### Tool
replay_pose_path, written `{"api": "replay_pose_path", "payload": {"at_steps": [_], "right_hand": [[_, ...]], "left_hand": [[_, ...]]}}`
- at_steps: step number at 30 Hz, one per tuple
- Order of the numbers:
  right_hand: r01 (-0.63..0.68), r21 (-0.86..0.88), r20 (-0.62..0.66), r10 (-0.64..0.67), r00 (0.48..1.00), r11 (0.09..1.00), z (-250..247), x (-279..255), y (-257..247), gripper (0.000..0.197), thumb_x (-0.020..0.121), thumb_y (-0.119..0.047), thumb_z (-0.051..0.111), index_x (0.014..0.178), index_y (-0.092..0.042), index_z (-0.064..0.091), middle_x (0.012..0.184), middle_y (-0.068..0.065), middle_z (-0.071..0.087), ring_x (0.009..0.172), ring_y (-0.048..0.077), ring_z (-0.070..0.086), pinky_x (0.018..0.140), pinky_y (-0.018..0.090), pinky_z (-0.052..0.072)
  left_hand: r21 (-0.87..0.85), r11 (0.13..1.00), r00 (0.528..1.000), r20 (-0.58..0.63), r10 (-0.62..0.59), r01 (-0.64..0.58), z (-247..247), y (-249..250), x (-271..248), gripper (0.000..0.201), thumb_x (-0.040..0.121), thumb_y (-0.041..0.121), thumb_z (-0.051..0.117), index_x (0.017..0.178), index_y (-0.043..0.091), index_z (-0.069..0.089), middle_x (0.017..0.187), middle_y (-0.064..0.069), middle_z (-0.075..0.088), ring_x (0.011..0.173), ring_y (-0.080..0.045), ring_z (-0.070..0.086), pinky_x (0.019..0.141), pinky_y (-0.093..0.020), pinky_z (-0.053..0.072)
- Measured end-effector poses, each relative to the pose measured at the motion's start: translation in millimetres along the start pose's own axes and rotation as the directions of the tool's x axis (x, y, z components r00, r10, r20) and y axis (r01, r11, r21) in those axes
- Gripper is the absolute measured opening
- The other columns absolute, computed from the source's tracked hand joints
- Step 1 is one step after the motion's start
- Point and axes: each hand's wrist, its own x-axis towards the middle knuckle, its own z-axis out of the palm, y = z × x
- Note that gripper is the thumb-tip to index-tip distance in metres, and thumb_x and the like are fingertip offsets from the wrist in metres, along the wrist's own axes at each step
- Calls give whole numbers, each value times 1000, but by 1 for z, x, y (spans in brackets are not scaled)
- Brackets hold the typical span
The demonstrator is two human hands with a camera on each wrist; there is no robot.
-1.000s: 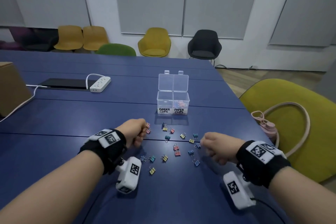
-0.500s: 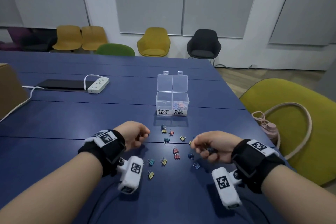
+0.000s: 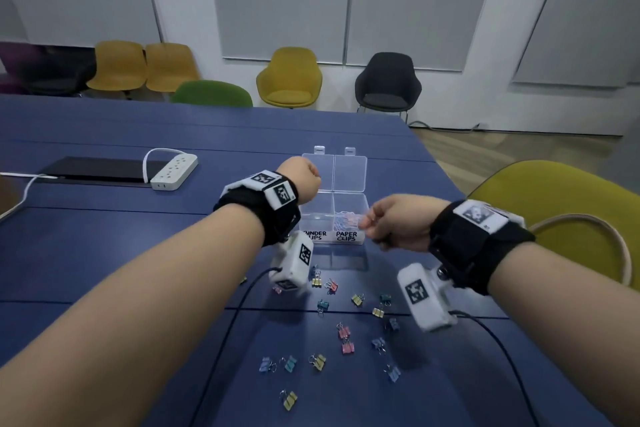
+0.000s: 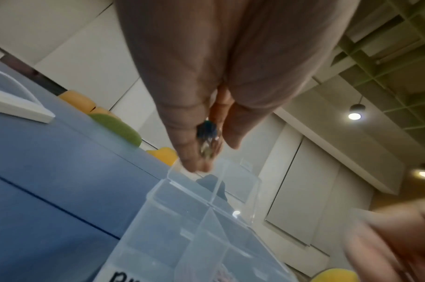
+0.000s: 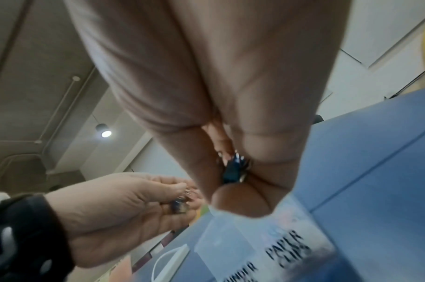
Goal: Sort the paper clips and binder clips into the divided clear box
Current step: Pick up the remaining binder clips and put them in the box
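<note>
The divided clear box (image 3: 346, 236) stands open mid-table, labelled BINDER CLIPS on the left and PAPER CLIPS on the right. Pastel paper clips (image 3: 346, 220) lie in the right compartment. My left hand (image 3: 306, 180) hovers over the left compartment. In the left wrist view its fingers pinch a blue binder clip (image 4: 206, 131) above the box (image 4: 194, 209). My right hand (image 3: 372, 222) is at the box's right side, pinching a dark blue binder clip (image 5: 233, 169). Several coloured binder clips (image 3: 343, 333) lie scattered on the blue table nearer me.
A white power strip (image 3: 175, 172) and a flat black device (image 3: 93, 170) lie at the far left. A yellow-green chair (image 3: 554, 198) with a beige bag strap (image 3: 588, 229) stands beyond the table's right edge. Wrist-camera cables trail over the table.
Both hands have risen from the scattered clips and moved forward to the box, each carrying a binder clip. The left now hangs over the left compartment, the right beside the box.
</note>
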Motion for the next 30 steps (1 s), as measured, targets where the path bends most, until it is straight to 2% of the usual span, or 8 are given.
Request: {"api": "replay_pose_path", "payload": {"at_steps": [4,9,14,17,21,25,27,30], "right_hand": [[67,14,-152,-64,986,998,5,38,-37,32,84,21,38,71,-6,48,68,9,41,56,19,40,50,27,36],[126,-163,-286,-169,943,979,15,86,-66,17,86,2,47,93,-12,55,93,12,55,78,23,54,76,34,55],[112,-335,-225,-195,955,935,32,90,-73,24,90,-2,46,76,-21,45,80,3,48,90,20,45,71,28,43],[155,-273,-266,-230,936,949,23,77,-61,22,90,0,44,83,-20,50,87,6,51,87,21,48,78,33,44],[206,-61,-236,-214,948,977,9,37,-25,19,92,5,45,82,-9,52,74,11,54,59,18,60,48,26,52],[-15,-539,5,21,1000,842,-7,-5,25,34,82,-8,69,113,-10,54,86,10,65,62,25,67,55,35,57],[-133,-686,43,222,974,715,-7,-22,47,59,71,-20,81,120,-20,48,101,13,66,69,29,67,67,45,58],[-176,-692,48,288,956,700,4,-39,65,72,60,-38,87,116,-27,43,102,13,66,61,24,66,64,40,60]], "left_hand": [[178,983,998,28,-51,45,-1,-4,15,25,93,8,44,101,-2,66,100,-17,64,87,-29,58,82,-36,49],[-125,989,997,24,-77,79,-11,-27,18,26,90,1,47,107,-2,66,107,-19,67,102,-29,64,95,-42,51],[-371,916,987,81,-136,156,-20,-50,-2,22,94,2,46,79,12,59,82,-6,59,72,-13,55,64,-27,44],[-286,945,985,102,-138,162,-25,-78,-16,12,92,10,56,84,17,62,88,-2,62,83,-13,57,64,-26,44],[-149,970,972,170,-164,190,-32,-107,-35,15,84,11,69,96,17,63,102,-2,60,91,-16,55,65,-25,44],[339,917,896,308,-320,211,-33,-120,-52,85,53,41,87,124,31,42,121,-1,48,98,-22,63,77,-34,59],[436,885,889,324,-324,164,-28,-116,-60,91,46,46,89,123,31,43,121,-2,47,92,-21,64,74,-34,61],[479,870,908,302,-290,119,-15,-104,-67,79,55,42,88,119,22,47,117,-3,46,86,-19,61,73,-31,60]]}}
